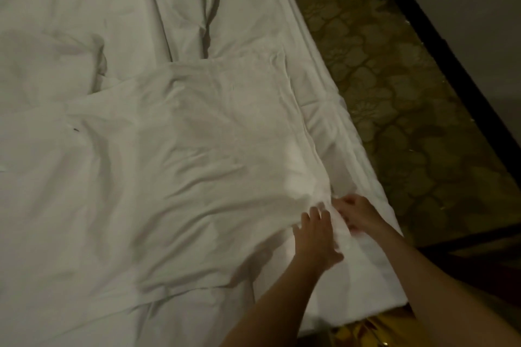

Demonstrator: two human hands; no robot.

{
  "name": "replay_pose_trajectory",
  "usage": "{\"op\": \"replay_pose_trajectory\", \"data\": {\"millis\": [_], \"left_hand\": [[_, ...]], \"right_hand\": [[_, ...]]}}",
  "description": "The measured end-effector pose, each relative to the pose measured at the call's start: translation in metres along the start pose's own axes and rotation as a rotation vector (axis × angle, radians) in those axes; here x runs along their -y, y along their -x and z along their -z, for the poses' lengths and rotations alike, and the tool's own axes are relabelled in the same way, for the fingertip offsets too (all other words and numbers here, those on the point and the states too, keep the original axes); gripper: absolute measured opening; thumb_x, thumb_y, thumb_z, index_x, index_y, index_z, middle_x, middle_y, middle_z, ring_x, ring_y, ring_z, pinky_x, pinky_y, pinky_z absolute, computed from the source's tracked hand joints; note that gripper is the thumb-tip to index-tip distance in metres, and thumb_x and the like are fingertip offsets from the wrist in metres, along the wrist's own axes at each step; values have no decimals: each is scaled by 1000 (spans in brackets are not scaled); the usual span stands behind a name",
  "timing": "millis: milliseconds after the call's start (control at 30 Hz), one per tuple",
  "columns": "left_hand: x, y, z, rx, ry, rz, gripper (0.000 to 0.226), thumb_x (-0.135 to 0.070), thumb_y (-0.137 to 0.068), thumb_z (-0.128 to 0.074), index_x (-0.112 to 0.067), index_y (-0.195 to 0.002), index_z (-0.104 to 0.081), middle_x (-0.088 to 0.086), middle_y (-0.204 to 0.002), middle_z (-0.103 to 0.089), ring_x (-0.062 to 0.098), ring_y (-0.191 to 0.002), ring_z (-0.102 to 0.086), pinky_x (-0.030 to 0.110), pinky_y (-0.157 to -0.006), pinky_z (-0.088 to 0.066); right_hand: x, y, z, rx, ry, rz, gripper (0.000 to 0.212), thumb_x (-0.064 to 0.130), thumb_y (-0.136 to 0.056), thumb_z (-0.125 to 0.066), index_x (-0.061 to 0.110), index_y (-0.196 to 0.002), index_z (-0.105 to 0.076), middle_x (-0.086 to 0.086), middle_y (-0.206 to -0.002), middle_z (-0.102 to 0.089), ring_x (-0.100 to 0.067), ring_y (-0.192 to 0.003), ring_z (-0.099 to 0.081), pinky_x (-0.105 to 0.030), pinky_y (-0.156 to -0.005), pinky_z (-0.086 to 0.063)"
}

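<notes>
Left hand is laid flat, fingers spread, on the white sheet. Right hand, just beside it, is curled and appears to pinch the sheet's hem, though blur is noted. The sheet lies wrinkled on the bed, near its right edge. Step judged: corner being straightened. Next, a taut outward pull is called for. No writing is legible.

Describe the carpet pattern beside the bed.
Olive-gold carpet with repeating scalloped, floral-like shapes; best seen in the head view, right side.
</notes>
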State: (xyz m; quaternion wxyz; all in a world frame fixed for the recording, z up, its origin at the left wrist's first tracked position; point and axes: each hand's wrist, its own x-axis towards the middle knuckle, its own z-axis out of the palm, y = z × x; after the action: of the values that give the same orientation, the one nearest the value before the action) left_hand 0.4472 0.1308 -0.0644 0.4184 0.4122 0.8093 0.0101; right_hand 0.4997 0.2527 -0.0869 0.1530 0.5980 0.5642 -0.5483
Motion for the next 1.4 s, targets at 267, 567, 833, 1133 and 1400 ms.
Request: {"op": "replay_pose_trajectory", "data": {"millis": [267, 567, 833, 1133, 1400], "left_hand": [[-16, -1, -22, -65, -96, 105, 70, -25, -87, -61, -10, -144, -23, 11, -148, -20, 30, -132, -28, 44, -98, -38], [-27, 6, -8, 39, 138, -131, 28, -21, -99, -43, -3, -118, -49, 22, -113, -58, 39, -101, -56, 42, -81, -42], [-12, 36, 43, 5, 581, -173, 36, -32, -102, -35, -12, -74, -49, 27, -90, -65, 41, -83, -59, 41, -76, -47], [83, 99, 104, -503, 827, -35, 42, -33, -102, -37, -14, -67, -49, 17, -75, -67, 31, -75, -61, 30, -64, -37], [243, 170, 97, -823, 1058, 179, 41, -28, -102, -41, -25, -62, -48, -12, -52, -51, -2, -49, -53, 15, -57, -40]], "right_hand": [[-3, 13, -4, 35, 213, 276, 18, 32, -91, -63, 15, -87, -64, -2, -73, -68, -17, -64, -64, -33, -63, -53], [4, -1, 19, 4, 239, 74, 25, 35, -94, -57, 12, -84, -60, -11, -85, -61, -26, -76, -57, -32, -69, -46], [109, -17, -16, -25, 278, 290, 49, 37, -90, -63, 2, -125, -59, -16, -120, -63, -31, -101, -59, -33, -84, -45], [203, 14, -92, -287, 160, 411, 30, 8, -95, -46, -1, -116, -65, -22, -118, -63, -41, -107, -58, -42, -92, -45], [275, 119, -243, -202, 224, 831, 35, 10, -97, -45, -18, -118, -50, -36, -115, -58, -46, -108, -54, -47, -95, -40]]}}
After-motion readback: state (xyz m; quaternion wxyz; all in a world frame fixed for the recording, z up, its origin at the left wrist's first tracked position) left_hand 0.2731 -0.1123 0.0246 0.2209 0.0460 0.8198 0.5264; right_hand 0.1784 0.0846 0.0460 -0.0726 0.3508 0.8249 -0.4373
